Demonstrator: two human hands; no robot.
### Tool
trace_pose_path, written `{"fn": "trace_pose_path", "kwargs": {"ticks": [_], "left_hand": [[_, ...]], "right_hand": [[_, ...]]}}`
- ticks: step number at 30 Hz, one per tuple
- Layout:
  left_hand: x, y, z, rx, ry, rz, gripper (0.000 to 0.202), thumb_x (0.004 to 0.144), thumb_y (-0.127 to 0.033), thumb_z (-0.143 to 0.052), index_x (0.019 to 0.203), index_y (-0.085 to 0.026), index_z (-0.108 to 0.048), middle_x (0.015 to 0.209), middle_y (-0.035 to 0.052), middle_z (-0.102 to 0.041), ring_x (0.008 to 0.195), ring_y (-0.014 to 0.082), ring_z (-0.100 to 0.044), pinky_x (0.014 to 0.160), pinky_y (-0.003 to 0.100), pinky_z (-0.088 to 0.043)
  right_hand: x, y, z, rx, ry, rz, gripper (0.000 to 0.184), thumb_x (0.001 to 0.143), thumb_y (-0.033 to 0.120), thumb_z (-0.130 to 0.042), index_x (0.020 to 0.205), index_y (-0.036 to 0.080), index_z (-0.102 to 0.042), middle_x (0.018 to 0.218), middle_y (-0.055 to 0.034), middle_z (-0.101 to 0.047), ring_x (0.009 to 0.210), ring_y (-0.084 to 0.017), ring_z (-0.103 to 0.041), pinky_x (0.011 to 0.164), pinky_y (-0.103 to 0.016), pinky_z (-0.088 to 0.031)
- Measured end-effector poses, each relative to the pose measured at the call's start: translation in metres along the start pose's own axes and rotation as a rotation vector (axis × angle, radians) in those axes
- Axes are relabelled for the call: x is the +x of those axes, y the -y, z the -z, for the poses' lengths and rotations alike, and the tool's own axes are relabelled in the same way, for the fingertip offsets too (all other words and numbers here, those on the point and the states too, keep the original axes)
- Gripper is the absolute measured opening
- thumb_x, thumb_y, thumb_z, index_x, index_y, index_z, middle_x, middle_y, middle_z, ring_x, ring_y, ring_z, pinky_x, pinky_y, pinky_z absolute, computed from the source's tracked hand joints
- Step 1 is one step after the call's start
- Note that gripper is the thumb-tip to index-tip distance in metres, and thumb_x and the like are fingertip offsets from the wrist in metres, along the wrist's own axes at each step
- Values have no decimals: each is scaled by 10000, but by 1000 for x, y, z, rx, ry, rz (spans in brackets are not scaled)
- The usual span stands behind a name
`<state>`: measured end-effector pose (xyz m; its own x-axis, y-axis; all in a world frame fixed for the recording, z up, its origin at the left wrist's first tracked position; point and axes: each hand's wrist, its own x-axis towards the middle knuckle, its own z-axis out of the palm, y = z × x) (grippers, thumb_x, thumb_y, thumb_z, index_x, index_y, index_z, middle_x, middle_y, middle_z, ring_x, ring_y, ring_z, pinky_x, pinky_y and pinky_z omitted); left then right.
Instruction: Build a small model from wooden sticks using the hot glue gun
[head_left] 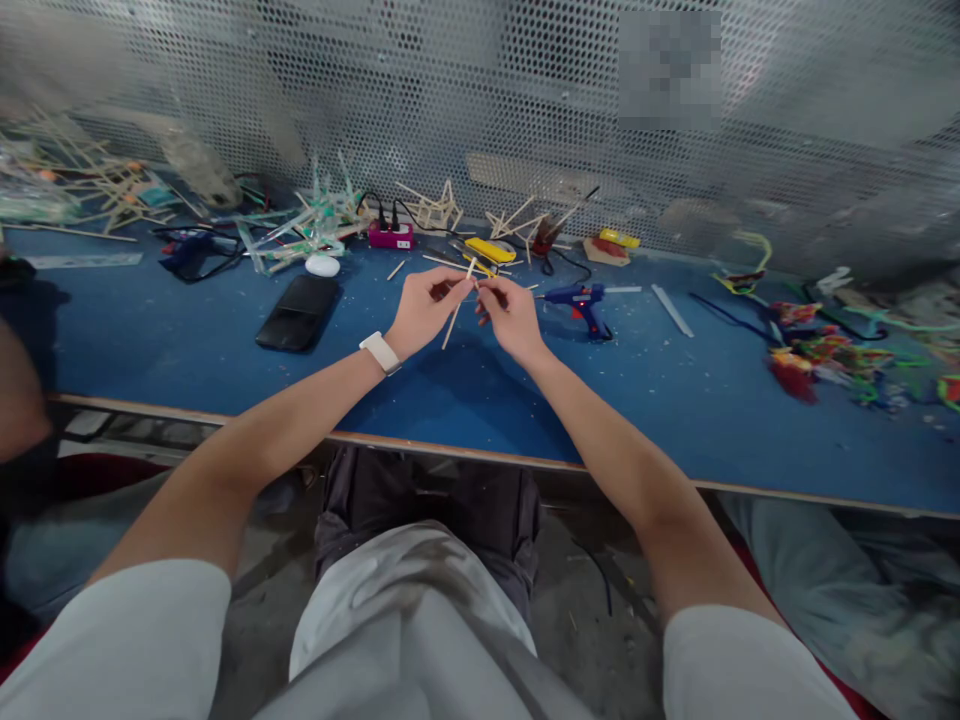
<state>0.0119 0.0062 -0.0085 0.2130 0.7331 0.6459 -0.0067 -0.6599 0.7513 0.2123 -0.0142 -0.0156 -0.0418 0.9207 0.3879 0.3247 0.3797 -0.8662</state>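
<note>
My left hand [429, 308] is closed in a pinch on a thin wooden stick [451, 328], which slants down toward me above the table. Close beside it, my right hand [512, 318] has its fingertips pinched together near the stick's upper part. Whatever those right fingers hold is too small to make out. A blue glue gun [585, 303] lies just right of my right hand, with a small red light on its body. Behind my hands are a yellow utility knife [490, 250] and more loose sticks.
On the blue table [420, 400] a black pouch [298, 313], a white oval object [322, 265] and a pink power strip [391, 235] lie to the left. A clear glue stick [672, 310] and colourful craft pieces [810, 350] are right. A perforated metal screen [450, 100] stands behind. People sit on both sides.
</note>
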Motion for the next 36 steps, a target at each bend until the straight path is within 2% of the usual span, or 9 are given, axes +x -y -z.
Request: {"fn": "trace_pose_path", "kwargs": {"ticks": [2, 5, 8, 13, 19, 24, 30, 36], "left_hand": [[-1, 2, -1, -7, 22, 13, 619, 1044, -819, -775, 1078, -216, -910, 925, 75, -875, 650, 132, -675, 611, 281, -525], [-1, 4, -2, 10, 41, 11, 576, 1053, -778, -790, 1086, -216, -908, 936, 71, -883, 658, 133, -694, 615, 275, -536], [-1, 4, -2, 14, 35, 5, 560, 1059, -760, -794, 1086, -211, -903, 971, 76, -893, 686, 134, -714, 645, 275, -564], [-2, 5, -1, 23, 54, 14, 539, 1067, -741, -800, 1085, -208, -879, 990, 75, -885, 678, 128, -719, 654, 275, -589], [-1, 6, 1, 112, 18, -6, 408, 1070, -618, -845, 1029, -215, -891, 1100, 92, -855, 813, 147, -758, 692, 276, -605], [0, 4, 2, 86, 51, -34, 308, 1101, -523, -818, 1182, -235, -890, 1115, 82, -880, 876, 157, -777, 704, 266, -594], [0, 3, 1, 134, 33, -63, 336, 1135, -546, -782, 1119, -226, -882, 1120, 80, -877, 749, 125, -751, 661, 265, -570], [0, -2, 0, 141, 48, -41, 454, 1156, -645, -725, 1088, -215, -853, 1100, 78, -862, 700, 110, -733, 652, 257, -575]], "right_hand": [[0, 0, -5, 218, -46, -46, 562, 966, 813, -815, 1120, 274, -765, 1012, -60, -812, 855, -264, -842, 822, -479, -750], [-5, 6, -12, 363, -69, -71, 716, 805, 936, -898, 1084, 293, -754, 1060, -52, -855, 907, -283, -877, 936, -549, -781], [-8, 12, -15, 385, -107, -40, 729, 766, 938, -930, 1075, 298, -770, 1063, -46, -874, 1004, -307, -895, 1020, -594, -780], [-8, 10, -14, 384, -140, -1, 702, 796, 925, -922, 1086, 304, -773, 1090, -43, -880, 1118, -323, -896, 1073, -618, -773], [-7, 7, -15, 408, -132, 27, 662, 841, 896, -914, 1100, 308, -756, 1099, -36, -869, 1168, -309, -888, 1126, -606, -756], [-9, 9, -15, 394, -132, 34, 659, 849, 900, -903, 1101, 312, -746, 1099, -33, -872, 1186, -304, -884, 1122, -580, -757], [-9, 11, -15, 402, -141, 35, 658, 841, 898, -912, 1082, 308, -749, 1054, -26, -856, 1175, -304, -886, 1127, -579, -756], [-10, 16, -17, 421, -146, 32, 677, 815, 913, -922, 1062, 309, -745, 1027, -19, -839, 1191, -301, -877, 1159, -584, -743]]}}
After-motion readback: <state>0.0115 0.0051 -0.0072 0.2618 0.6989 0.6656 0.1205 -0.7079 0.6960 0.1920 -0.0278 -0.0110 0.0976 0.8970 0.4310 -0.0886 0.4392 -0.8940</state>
